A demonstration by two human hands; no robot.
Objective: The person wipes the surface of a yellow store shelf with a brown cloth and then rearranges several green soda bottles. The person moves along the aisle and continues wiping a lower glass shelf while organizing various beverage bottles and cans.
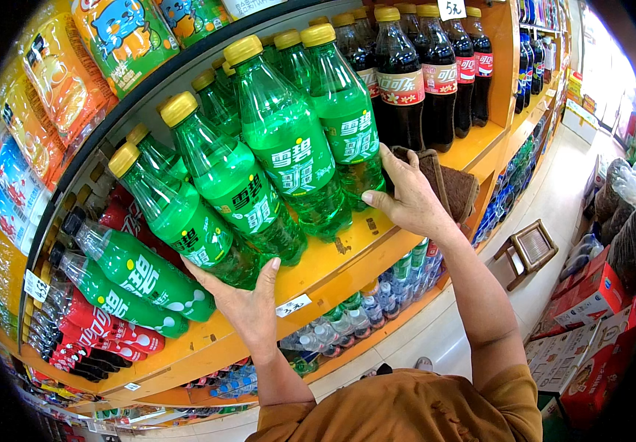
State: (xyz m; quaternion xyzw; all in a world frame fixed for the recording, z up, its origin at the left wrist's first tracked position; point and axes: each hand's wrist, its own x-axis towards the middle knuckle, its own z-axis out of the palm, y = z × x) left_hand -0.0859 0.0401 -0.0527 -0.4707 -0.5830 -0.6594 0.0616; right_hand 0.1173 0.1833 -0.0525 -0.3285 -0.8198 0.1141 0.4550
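A front row of green plastic Sprite bottles with gold caps stands on the yellow-orange shelf. My left hand is at the base of the leftmost gold-capped bottle, its thumb on the right and its fingers on the left. My right hand is on the rightmost front bottle, with the thumb at its base and the fingers along its right side. Between them stand two more front bottles, one nearer the left hand and a taller-looking one. A folded brown cloth lies just behind my right wrist.
Cola bottles stand right of the green ones; black-capped green bottles are at left. Snack bags fill the shelf above. Bottled drinks sit below. On the floor are a small stool and cartons.
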